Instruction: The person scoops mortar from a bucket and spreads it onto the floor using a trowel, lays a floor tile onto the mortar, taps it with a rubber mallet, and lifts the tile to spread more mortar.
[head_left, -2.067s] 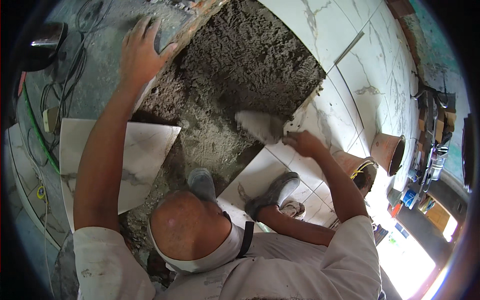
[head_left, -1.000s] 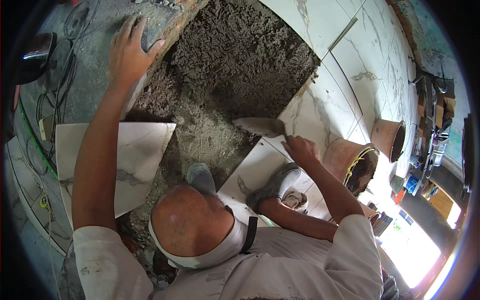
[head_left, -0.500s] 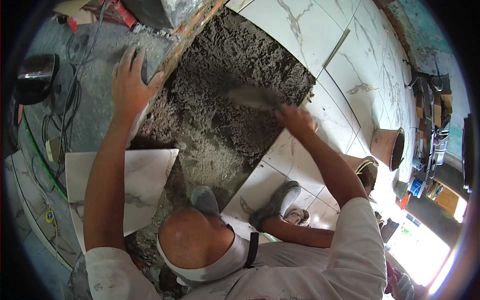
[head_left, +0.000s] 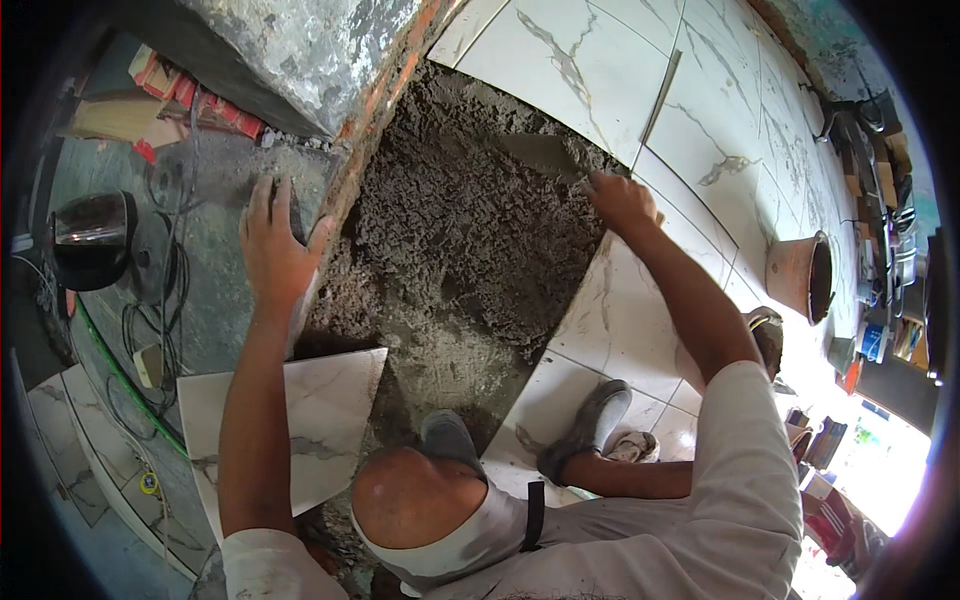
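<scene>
My right hand is closed round the handle of a trowel. The trowel's grey blade lies over the far part of a bed of wet mortar, close to the laid tiles' edge. My left hand rests with its fingers apart on a grey concrete ledge, by the ledge's broken rim. Just below that hand, a loose marbled white tile leans or lies beside the mortar, partly hidden by my left forearm.
Laid white tiles border the mortar at the far side and right. A clay pipe stands on them. On the ledge are a black welding mask, coiled cable and a green hose. A concrete block rises at far left.
My right hand has moved the trowel away from me and a little to the right across the mortar. My left hand stays on the ledge. The whole view has shifted.
</scene>
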